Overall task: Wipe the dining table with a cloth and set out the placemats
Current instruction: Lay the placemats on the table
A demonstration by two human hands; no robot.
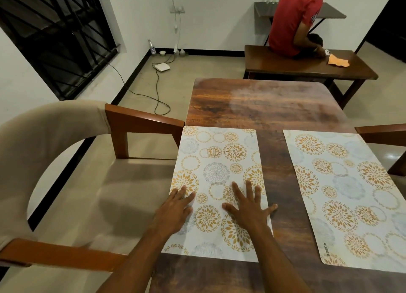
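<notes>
Two white placemats with gold and grey flower circles lie on the dark wooden dining table (263, 104). The left placemat (217, 161) lies along the table's left edge. My left hand (175, 209) rests flat on its near left part, fingers straight. My right hand (248, 207) presses flat on the same mat with fingers spread, the little finger reaching onto bare wood. The right placemat (342, 194) lies apart, at the table's right side. An orange cloth (404, 61) lies on a far bench.
A beige cushioned chair with wooden arms (72, 183) stands against the table's left side. Another chair arm (382, 132) shows at the right. A person in a red shirt (294, 20) sits on a wooden bench (307, 66) beyond the table. Cables (153, 95) trail across the floor.
</notes>
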